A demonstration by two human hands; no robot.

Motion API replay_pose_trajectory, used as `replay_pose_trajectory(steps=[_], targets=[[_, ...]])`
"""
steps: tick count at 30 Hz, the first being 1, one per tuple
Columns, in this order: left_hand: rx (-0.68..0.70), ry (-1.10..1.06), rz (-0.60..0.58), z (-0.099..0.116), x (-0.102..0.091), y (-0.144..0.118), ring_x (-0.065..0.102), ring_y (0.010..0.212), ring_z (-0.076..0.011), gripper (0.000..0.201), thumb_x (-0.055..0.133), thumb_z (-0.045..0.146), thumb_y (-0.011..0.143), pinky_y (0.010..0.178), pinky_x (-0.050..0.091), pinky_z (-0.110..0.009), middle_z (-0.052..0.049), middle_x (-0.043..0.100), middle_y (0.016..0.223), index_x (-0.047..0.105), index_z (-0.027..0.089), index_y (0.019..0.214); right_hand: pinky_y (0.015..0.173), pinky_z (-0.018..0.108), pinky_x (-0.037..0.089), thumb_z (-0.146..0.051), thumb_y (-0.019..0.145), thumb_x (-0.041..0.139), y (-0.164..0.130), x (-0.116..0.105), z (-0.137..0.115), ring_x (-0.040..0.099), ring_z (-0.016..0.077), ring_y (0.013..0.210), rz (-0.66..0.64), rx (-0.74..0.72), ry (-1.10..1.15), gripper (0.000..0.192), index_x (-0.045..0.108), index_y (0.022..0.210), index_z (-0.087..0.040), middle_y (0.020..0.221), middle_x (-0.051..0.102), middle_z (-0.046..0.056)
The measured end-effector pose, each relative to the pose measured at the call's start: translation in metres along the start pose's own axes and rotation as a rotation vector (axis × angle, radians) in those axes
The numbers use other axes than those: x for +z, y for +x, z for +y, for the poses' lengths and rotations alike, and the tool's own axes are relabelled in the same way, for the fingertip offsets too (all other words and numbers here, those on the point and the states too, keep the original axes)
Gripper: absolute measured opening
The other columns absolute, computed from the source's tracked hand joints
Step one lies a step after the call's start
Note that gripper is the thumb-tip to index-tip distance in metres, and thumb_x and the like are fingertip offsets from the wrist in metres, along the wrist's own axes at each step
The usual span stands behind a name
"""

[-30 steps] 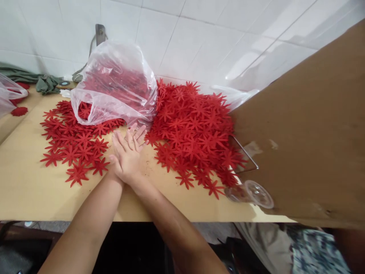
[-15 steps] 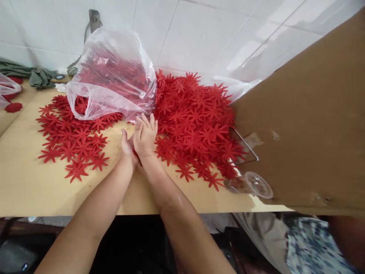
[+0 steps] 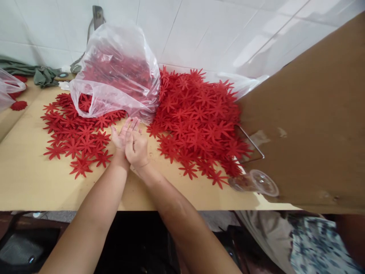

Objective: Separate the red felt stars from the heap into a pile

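Observation:
My two hands meet over the bare strip of the tan table point(image 3: 34, 182), between two spreads of red felt flowers. My left hand point(image 3: 120, 136) lies palm up with its fingers stretched toward the plastic bag. My right hand point(image 3: 137, 149) presses down on that palm with its fingers curled. I see nothing held in either hand, and the space between the palms is hidden. The left spread of flowers point(image 3: 75, 139) is thin and flat. The right pile of flowers point(image 3: 196, 121) is thick and reaches the wall.
A clear plastic bag point(image 3: 119, 72) full of red flowers stands behind my hands. A large cardboard sheet point(image 3: 308, 118) leans in from the right, with a clear plastic cup point(image 3: 255, 182) on its side at its foot. Green cloth point(image 3: 40, 74) and another bag point(image 3: 8, 89) lie far left.
My hands have kept sliding over each other. The right hand pulled back from its stretched reach of half a second ago and curled. The left palm now shows, fingers forward.

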State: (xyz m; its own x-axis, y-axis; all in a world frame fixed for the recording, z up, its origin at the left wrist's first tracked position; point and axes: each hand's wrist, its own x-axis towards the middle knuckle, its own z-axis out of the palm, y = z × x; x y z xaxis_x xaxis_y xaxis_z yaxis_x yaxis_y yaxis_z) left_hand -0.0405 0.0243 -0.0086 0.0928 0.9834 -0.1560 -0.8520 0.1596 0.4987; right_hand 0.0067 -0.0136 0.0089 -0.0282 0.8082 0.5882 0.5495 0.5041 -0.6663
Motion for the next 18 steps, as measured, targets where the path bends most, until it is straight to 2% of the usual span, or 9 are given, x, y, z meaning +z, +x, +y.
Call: replay_pose_trajectory(steps=[3,5,7,10,14,16,18], targets=[[-0.001,-0.056,-0.029,-0.006,0.007,0.001,0.047,0.115,-0.0231,0.068,0.013,0.061,0.078,0.091,0.039,-0.038,-0.013,0.058,0.113,0.053,0.016,0.109,0.05,0.026,0.042,-0.054,0.085,0.018,0.022,-0.008,0.017,0.045,0.0103,0.044,0.201,0.262,0.248,0.053,0.039,0.049,-0.021,0.045,0.044,-0.002],[-0.111,-0.036,-0.023,-0.012,0.014,-0.001,0.051,0.11,-0.0243,0.063,0.017,0.058,0.079,0.089,0.041,-0.038,-0.013,0.061,0.106,0.056,0.014,0.103,0.043,0.023,0.037,-0.058,0.083,0.015,0.036,-0.015,0.028,0.037,0.008,0.037,0.298,0.399,0.391,0.054,0.031,0.047,-0.022,0.04,0.035,-0.004],[-0.217,-0.019,-0.012,-0.018,0.021,-0.005,0.054,0.105,-0.0249,0.06,0.02,0.057,0.08,0.087,0.043,-0.039,-0.013,0.062,0.101,0.057,0.015,0.099,0.043,0.022,0.037,-0.06,0.082,0.014,0.043,-0.02,0.038,0.037,0.0073,0.036,0.346,0.471,0.463,0.055,0.031,0.047,-0.022,0.039,0.034,-0.005],[-0.282,-0.025,0.035,-0.025,0.025,-0.008,0.057,0.099,-0.0246,0.059,0.02,0.057,0.08,0.084,0.045,-0.038,-0.012,0.064,0.097,0.056,0.015,0.1,0.046,0.021,0.04,-0.061,0.081,0.02,0.042,-0.016,0.051,0.041,0.007,0.04,0.372,0.521,0.488,0.055,0.036,0.048,-0.02,0.043,0.04,-0.004],[-0.245,-0.011,0.073,-0.023,0.021,-0.002,0.057,0.1,-0.024,0.061,0.018,0.056,0.081,0.084,0.045,-0.038,-0.012,0.064,0.095,0.056,0.013,0.102,0.049,0.022,0.042,-0.056,0.081,0.025,0.042,-0.008,0.061,0.048,0.0074,0.046,0.358,0.568,0.502,0.05,0.044,0.055,-0.018,0.051,0.049,-0.002],[-0.195,0.027,0.065,-0.017,0.018,0.002,0.056,0.103,-0.0238,0.061,0.019,0.056,0.08,0.085,0.043,-0.038,-0.012,0.064,0.098,0.057,0.013,0.101,0.053,0.023,0.045,-0.051,0.081,0.032,0.047,-0.015,0.065,0.052,0.0087,0.053,0.304,0.515,0.444,0.043,0.051,0.063,-0.017,0.06,0.056,0.0],[-0.133,0.07,0.065,-0.011,0.015,0.005,0.053,0.108,-0.0228,0.06,0.021,0.057,0.08,0.087,0.041,-0.037,-0.012,0.063,0.103,0.057,0.013,0.099,0.061,0.027,0.047,-0.046,0.079,0.04,0.049,-0.035,0.069,0.057,0.0112,0.065,0.218,0.41,0.32,0.036,0.057,0.073,-0.015,0.072,0.062,0.003]])
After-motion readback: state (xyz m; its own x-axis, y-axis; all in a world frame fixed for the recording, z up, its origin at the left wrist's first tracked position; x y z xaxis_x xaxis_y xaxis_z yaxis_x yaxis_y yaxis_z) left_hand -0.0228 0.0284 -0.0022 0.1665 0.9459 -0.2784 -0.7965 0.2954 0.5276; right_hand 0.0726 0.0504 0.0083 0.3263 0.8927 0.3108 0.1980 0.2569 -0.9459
